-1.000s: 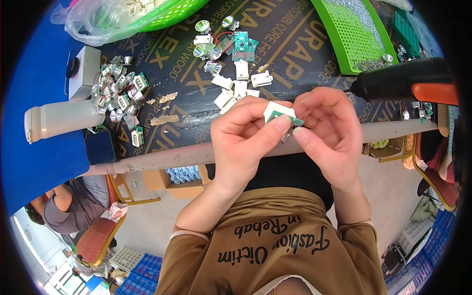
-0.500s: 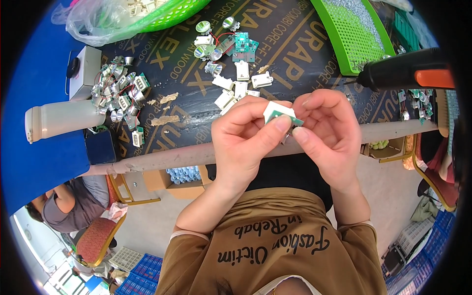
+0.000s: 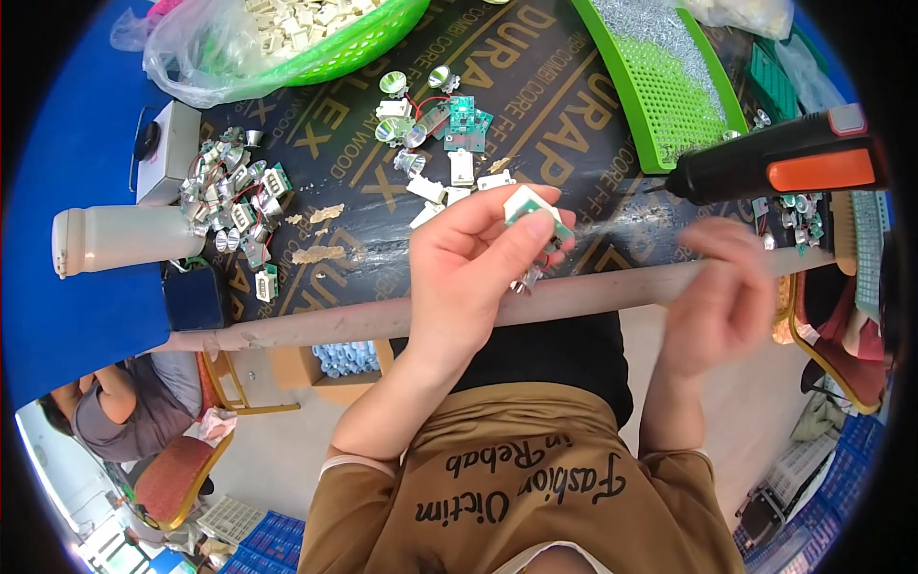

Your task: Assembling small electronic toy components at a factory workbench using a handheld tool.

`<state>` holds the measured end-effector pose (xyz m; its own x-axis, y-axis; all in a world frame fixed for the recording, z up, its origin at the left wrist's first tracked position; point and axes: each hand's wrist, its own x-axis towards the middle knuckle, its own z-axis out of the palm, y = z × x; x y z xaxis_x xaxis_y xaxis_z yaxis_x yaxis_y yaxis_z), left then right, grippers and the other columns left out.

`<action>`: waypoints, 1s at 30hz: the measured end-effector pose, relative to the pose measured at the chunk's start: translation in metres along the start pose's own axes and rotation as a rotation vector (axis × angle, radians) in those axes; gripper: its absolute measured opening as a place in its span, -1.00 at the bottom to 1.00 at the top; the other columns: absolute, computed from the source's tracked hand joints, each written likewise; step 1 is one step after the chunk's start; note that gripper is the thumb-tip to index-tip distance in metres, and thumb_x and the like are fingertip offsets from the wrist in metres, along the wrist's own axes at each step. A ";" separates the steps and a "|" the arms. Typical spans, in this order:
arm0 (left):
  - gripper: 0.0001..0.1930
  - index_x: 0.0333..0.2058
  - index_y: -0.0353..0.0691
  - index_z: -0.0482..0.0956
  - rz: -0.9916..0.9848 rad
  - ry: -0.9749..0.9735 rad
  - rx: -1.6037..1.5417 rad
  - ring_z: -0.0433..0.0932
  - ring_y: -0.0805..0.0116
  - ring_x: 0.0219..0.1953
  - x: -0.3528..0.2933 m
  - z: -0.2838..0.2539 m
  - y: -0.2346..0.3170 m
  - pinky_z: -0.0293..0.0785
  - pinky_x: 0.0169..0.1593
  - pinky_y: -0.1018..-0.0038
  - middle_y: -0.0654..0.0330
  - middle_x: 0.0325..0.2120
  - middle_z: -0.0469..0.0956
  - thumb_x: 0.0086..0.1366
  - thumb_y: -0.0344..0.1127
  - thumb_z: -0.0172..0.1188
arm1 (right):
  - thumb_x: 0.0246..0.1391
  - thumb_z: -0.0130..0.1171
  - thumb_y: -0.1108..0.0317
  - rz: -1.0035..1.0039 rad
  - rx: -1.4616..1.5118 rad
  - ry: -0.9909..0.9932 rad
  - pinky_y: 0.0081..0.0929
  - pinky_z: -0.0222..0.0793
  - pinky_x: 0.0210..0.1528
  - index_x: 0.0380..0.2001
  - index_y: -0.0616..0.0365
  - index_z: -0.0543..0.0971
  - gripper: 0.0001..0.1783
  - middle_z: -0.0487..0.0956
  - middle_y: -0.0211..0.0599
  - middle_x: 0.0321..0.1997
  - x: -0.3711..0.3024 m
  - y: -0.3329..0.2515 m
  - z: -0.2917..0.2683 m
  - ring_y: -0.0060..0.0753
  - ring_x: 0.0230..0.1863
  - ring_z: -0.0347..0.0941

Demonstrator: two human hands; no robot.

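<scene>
My left hand [image 3: 464,263] pinches a small white plastic housing [image 3: 523,202] between thumb and fingers, above the table's near edge. A green circuit board [image 3: 562,231] lies against the housing under the thumb, and a shiny part hangs below it. My right hand [image 3: 719,304] is off to the right, apart from the piece; motion smears its fingers, so its grip is unclear. Just beyond my left hand lie several white housings [image 3: 462,168]. Behind them are reflector cups [image 3: 393,83] and green boards [image 3: 462,115] joined by red wires.
A black and orange power screwdriver [image 3: 784,168] juts in from the right, near a green perforated tray [image 3: 631,110] of screws. Heaped lamp assemblies [image 3: 234,191] lie left, beside a whitish bottle [image 3: 134,241]. A green basket [image 3: 382,48] of white parts stands far left. Another person [image 3: 143,407] sits lower left.
My right hand has let go of the piece and swung away to the right. My left hand still holds the housing and board in nearly the same place. The view has shifted slightly.
</scene>
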<state>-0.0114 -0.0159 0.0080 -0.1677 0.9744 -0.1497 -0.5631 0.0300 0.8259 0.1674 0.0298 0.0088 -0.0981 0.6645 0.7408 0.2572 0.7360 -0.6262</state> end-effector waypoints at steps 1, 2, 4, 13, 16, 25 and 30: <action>-0.77 -0.19 -0.41 0.44 -0.075 -0.052 -0.009 0.52 0.49 -0.38 0.001 0.001 0.001 0.45 -0.31 0.62 0.14 -0.39 0.54 0.16 -0.47 0.09 | -0.02 -0.07 0.54 -0.085 0.068 0.096 -0.41 0.29 -0.22 -0.30 0.31 0.42 -0.83 0.46 -0.14 -0.39 0.007 0.009 -0.017 -0.30 -0.36 0.37; -0.75 -0.19 -0.41 0.45 -0.057 -0.054 0.057 0.53 0.41 -0.47 0.002 0.004 -0.001 0.49 -0.39 0.55 0.04 -0.41 0.53 0.18 -0.39 0.05 | 0.01 -0.05 0.49 -0.027 0.083 0.152 -0.38 0.26 -0.10 -0.10 0.34 0.31 -0.67 0.43 -0.07 -0.21 0.012 0.015 -0.032 -0.25 -0.20 0.36; -0.76 -0.20 -0.40 0.45 -0.105 -0.088 0.060 0.52 0.43 -0.48 0.006 0.011 -0.007 0.48 -0.39 0.55 0.07 -0.44 0.53 0.18 -0.39 0.05 | 0.00 0.01 0.43 0.090 0.112 0.260 -0.31 0.17 0.06 0.04 0.38 0.18 -0.48 0.33 0.00 -0.02 0.033 0.011 -0.026 -0.16 0.00 0.29; -0.78 -0.24 -0.42 0.47 -0.283 -0.187 0.062 0.52 0.46 -0.52 0.021 0.016 -0.020 0.48 -0.45 0.61 0.11 -0.49 0.53 0.12 -0.44 0.11 | 0.01 0.06 0.19 0.236 0.316 -0.329 -0.10 0.20 0.04 0.05 0.47 0.14 -0.33 0.34 0.06 -0.07 0.049 0.042 -0.052 -0.02 -0.08 0.35; -0.79 -0.27 -0.43 0.49 -0.315 -0.175 0.093 0.53 0.45 -0.55 0.022 0.016 -0.020 0.47 -0.49 0.64 0.08 -0.50 0.54 0.10 -0.47 0.14 | -0.16 0.21 0.23 0.133 0.563 -0.344 -0.25 0.34 -0.10 0.06 0.22 0.20 -0.30 0.24 -0.11 0.04 0.050 0.039 -0.046 -0.26 -0.11 0.22; -0.81 -0.30 -0.41 0.50 -0.401 -0.191 0.158 0.51 0.52 -0.55 0.021 0.014 -0.019 0.46 -0.47 0.66 0.21 -0.53 0.52 0.10 -0.44 0.16 | -0.04 -0.04 0.20 0.288 0.606 -0.217 -0.34 0.32 -0.32 -0.01 0.21 0.17 -0.47 0.35 -0.11 -0.35 0.084 0.025 -0.057 -0.22 -0.30 0.30; -0.82 -0.30 -0.38 0.51 -0.412 -0.214 0.193 0.51 0.53 -0.57 0.024 0.018 -0.019 0.42 -0.52 0.68 0.21 -0.54 0.52 0.10 -0.44 0.16 | 0.07 -0.09 0.00 0.205 0.926 -0.146 -0.46 0.09 -0.43 -0.14 0.20 0.29 -0.52 0.25 -0.34 -0.55 0.119 0.053 -0.045 -0.45 -0.53 0.14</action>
<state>0.0101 0.0109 -0.0019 0.2184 0.8960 -0.3866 -0.3843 0.4431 0.8099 0.2124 0.1421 0.0752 -0.2708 0.7550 0.5972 -0.5732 0.3720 -0.7301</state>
